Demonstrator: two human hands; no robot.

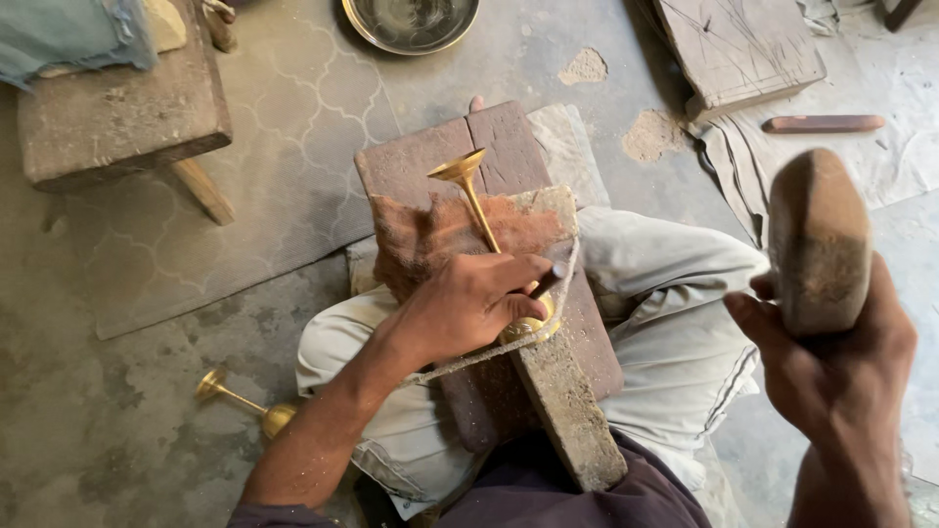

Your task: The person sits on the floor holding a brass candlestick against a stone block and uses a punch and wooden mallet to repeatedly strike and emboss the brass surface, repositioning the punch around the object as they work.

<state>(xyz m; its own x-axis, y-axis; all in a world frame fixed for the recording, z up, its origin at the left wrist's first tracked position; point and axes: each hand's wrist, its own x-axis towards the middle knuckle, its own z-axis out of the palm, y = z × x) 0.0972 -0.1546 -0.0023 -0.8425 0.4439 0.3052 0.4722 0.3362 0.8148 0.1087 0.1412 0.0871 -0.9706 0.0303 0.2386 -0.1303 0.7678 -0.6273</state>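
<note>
1. Left hand (469, 303) has its fingers clamped on the brass stem (481, 217), lying on the wooden block (572, 411) across the lap.
2. Right hand (841, 376) grips the raised mallet (817, 240); strike squarely, clear of the fingers.

Brass trumpet-shaped piece (476, 200), flared end up-left, lying on rust cloth, worn wooden mallet (817, 240) raised upright

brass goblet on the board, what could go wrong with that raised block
1. The left hand pins the brass goblet and a thin tool right where the wooden block, raised in the right hand, might land; fingers could be struck.
2. The board rests on the lap; a blow may shift it and bend the goblet's stem.
</note>
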